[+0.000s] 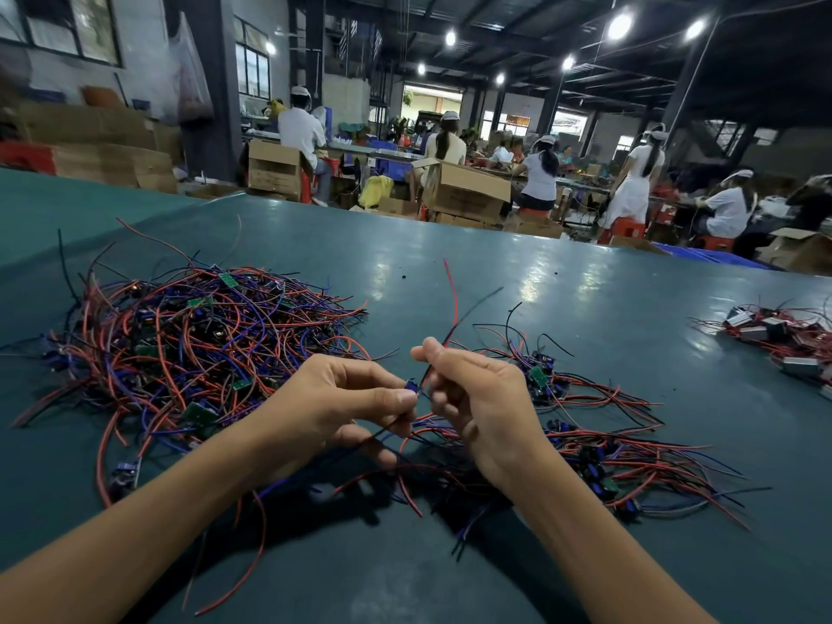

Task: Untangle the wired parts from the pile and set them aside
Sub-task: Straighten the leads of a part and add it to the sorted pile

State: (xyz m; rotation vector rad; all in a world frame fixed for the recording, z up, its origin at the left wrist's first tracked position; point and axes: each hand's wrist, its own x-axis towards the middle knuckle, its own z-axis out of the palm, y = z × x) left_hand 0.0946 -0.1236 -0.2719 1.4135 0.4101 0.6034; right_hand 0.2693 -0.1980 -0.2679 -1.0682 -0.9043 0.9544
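Note:
A big tangled pile (189,340) of red, blue and black wires with small green circuit boards lies on the left of the green table. A smaller, looser heap of wired parts (599,443) spreads out on the right. Between them, above the table, my left hand (342,407) pinches a small blue wired part (412,387) and its dark wires. My right hand (477,394) grips the same part's red and black wires (452,308), which stick upward from my fingers.
The green table (517,272) stretches far ahead. A separate group of boxed parts with wires (783,340) lies at the far right. Beyond the table stand cardboard boxes (468,186) and several seated workers (540,173).

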